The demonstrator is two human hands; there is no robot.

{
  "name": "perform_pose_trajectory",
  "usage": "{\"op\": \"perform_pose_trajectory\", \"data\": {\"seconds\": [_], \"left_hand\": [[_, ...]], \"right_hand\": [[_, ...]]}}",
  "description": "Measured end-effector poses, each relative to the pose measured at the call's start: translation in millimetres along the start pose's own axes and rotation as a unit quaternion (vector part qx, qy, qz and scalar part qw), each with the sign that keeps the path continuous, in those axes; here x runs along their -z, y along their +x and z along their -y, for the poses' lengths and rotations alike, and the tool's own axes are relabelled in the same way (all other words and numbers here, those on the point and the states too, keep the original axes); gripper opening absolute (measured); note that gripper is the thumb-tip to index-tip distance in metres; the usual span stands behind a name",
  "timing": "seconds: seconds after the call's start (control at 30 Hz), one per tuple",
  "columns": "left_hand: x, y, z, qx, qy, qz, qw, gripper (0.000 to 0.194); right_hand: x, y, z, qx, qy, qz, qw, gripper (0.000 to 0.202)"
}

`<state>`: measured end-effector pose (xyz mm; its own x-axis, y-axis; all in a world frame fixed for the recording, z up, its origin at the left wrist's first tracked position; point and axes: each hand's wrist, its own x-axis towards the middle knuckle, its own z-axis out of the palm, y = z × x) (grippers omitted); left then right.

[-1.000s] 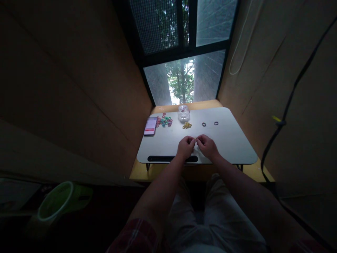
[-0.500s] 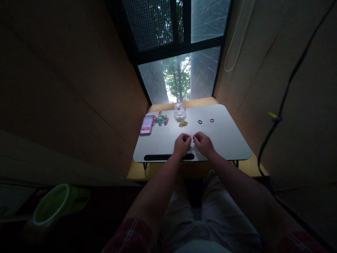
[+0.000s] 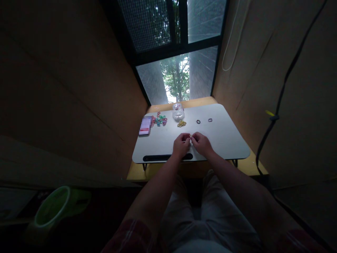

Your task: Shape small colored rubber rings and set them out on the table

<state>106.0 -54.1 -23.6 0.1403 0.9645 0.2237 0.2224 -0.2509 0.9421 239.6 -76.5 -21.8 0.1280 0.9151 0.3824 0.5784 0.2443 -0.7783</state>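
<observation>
My left hand [image 3: 181,143] and my right hand [image 3: 201,142] meet over the front middle of a white table [image 3: 223,140]. Fingers of both are pinched round something small and pale, too tiny to make out. Just beyond them lies a small pile of yellow rings [image 3: 181,123]. Behind that pile stands a clear plastic container [image 3: 178,113]. One dark ring [image 3: 198,122] and one purplish ring [image 3: 210,120] lie apart to the right. Pink, green and purple rings [image 3: 160,120] are heaped at the left.
A phone [image 3: 145,125] lies at the table's left edge. A black slot [image 3: 155,157] runs along the front edge. Beyond the table is a window [image 3: 176,77]. A dark cable [image 3: 283,88] hangs at the right; a green bin [image 3: 54,207] is low at the left.
The view has shifted slightly. My hands remain together over the same part of the table, with their fingertips a little closer; the rings lie as before.
</observation>
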Motion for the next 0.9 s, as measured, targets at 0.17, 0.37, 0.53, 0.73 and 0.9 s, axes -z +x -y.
{"op": "perform_pose_trajectory", "data": {"seconds": [0.17,0.37,0.53,0.73,0.9], "left_hand": [[0.3,1.2,2.0,-0.015,0.004,0.001,1.000,0.021],[0.0,1.3,4.9,-0.013,-0.004,0.029,0.999,0.027],[0.1,0.6,4.2,-0.008,-0.001,0.045,0.999,0.031],[0.5,0.2,-0.6,-0.004,-0.015,0.064,0.998,0.033],[1.9,0.8,-2.9,0.001,0.001,0.059,0.998,0.019]], "right_hand": [[-0.9,-0.2,-0.1,-0.005,0.006,0.004,1.000,0.015],[1.9,0.5,1.7,0.002,0.024,0.009,1.000,0.014],[2.6,1.5,0.6,0.000,0.035,0.012,0.999,0.017],[3.5,1.1,1.2,-0.008,0.051,0.017,0.999,0.018],[2.2,1.0,-1.5,-0.011,0.059,0.016,0.998,0.018]]}}
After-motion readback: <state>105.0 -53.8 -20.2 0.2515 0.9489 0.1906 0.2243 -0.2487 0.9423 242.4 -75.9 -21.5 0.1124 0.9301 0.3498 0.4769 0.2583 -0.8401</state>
